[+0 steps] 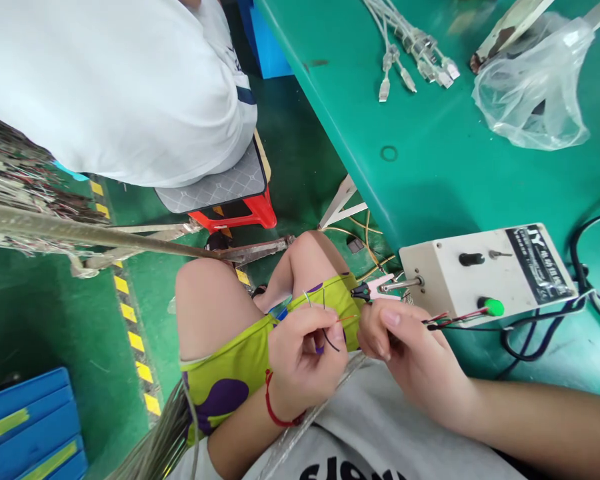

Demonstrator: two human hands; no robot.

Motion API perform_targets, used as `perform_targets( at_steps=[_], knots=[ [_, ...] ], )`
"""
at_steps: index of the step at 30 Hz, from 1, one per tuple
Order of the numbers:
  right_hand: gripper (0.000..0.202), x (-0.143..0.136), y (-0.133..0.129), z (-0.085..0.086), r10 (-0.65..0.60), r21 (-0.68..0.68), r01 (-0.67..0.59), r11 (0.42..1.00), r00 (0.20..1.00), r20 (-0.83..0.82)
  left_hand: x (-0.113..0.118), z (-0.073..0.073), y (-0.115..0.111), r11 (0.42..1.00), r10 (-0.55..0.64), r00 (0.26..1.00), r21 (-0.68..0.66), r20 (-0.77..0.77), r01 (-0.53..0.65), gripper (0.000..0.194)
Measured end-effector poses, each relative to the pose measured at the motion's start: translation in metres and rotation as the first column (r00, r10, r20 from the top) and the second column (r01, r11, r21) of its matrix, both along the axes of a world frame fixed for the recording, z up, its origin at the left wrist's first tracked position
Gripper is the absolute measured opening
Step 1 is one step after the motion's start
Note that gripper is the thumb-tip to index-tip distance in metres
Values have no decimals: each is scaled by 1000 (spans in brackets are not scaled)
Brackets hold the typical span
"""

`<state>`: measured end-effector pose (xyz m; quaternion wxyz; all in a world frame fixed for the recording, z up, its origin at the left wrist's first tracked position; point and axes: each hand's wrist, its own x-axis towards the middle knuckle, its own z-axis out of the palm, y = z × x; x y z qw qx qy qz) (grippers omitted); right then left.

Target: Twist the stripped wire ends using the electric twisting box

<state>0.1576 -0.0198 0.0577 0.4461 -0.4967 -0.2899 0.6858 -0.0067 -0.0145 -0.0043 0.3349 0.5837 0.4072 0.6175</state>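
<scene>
My left hand (307,357) is closed in a pinch on thin wires; an orange wire end (347,319), a black wire (331,341) and a pale one stick out around its fingertips. Just to its right, my right hand (410,350) has its fingers curled in and the thumb on top. Thin red and black wires (453,322) come out behind its knuckles, towards the machine. A grey cable (300,427) runs from between the hands down across my lap. Right above my right hand is a pink-and-black clip (375,288) on the machine's shaft.
The white machine box (445,273) with knob, switch and green button (493,307) sits on the green table (420,187). Further back lie USB cables (420,53) and a plastic bag (535,87). A person in white (130,87) sits left on a stool (220,187). Blue crate (35,427) lower left.
</scene>
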Motion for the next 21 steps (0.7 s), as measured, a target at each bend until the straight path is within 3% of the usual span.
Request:
perform_targets(
  at_steps=[8, 15, 21],
  knots=[
    [57, 5, -6, -2, 41, -35, -40, 999, 998, 44, 1, 5, 11, 997, -50, 997, 65, 61, 46, 15],
    [13, 2, -1, 4, 50, 88, -59, 994, 994, 94, 1, 6, 9, 960, -281, 936, 70, 214, 272, 4],
    [5, -2, 2, 11, 23, 25, -23, 999, 999, -23, 4, 4, 7, 933, -361, 911, 79, 198, 352, 3]
  ],
)
